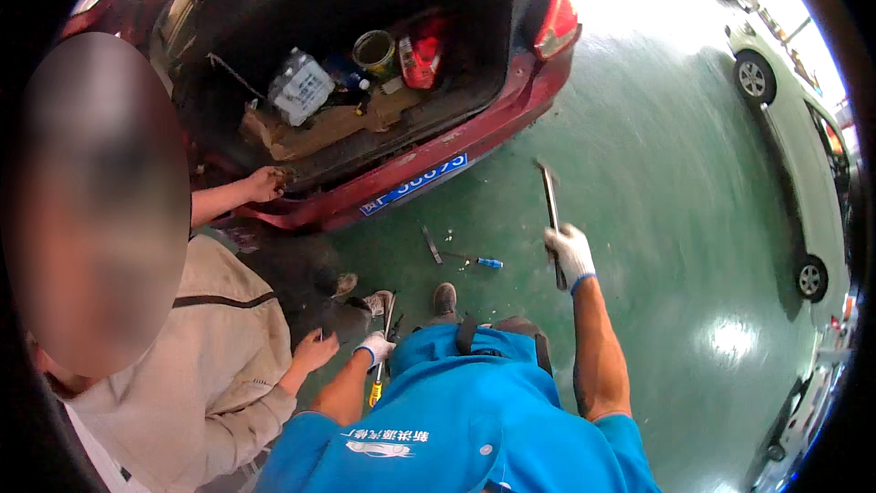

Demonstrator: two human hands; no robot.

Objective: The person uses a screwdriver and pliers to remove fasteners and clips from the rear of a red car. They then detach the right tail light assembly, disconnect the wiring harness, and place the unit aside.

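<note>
Blue work shirt [456,420] fills lower centre. White-gloved left hand [375,348] grips yellow-handled screwdriver [380,358] low, beside co-worker's bare hand [315,350]. White-gloved right hand [569,250] clasps long dark metal bar [551,215], raised centre right. Work looks mid-way: dented red car rear [429,173] open at upper left, boot cluttered; blue-handled screwdriver [482,262] lies loose on glossy green workshop floor [657,219]. Pale car [794,146] parked upper right.
</note>
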